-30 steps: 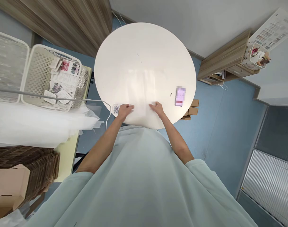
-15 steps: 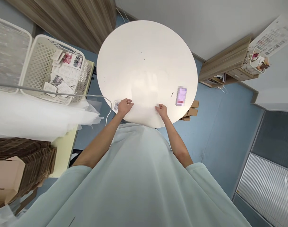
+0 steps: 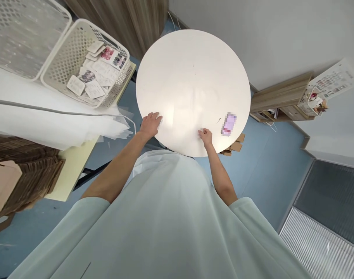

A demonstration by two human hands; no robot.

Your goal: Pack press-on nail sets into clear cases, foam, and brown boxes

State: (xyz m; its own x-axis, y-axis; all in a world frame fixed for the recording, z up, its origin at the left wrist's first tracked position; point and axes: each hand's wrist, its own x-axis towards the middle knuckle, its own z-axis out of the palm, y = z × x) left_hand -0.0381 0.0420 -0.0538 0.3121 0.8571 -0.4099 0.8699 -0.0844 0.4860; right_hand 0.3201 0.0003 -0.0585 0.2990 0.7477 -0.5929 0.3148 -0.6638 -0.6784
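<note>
A thin, translucent frosted plastic bag (image 3: 186, 126) lies nearly flat on the round white table (image 3: 177, 58), its outline faint against the tabletop. My right hand (image 3: 206, 136) pinches at the bag's right edge, thumb and forefinger together. At the table's left rim, my left hand (image 3: 150, 124) rests with its fingers stretched out, palm down and apart from the bag. The small clear packet that lay at that rim is hidden beneath or behind this hand.
A blurred purple item (image 3: 229, 124) sits on the table to the right. At left are a white basket (image 3: 56, 71) of printed cards, a pile of white plastic sheets (image 3: 63, 126) and folded cardboard boxes (image 3: 40, 166). A grey cable (image 3: 78, 113) crosses there.
My left hand has let go of the bag's left side and shifted left over the small packet. My right hand stays at the bag's right edge. The view has turned left.
</note>
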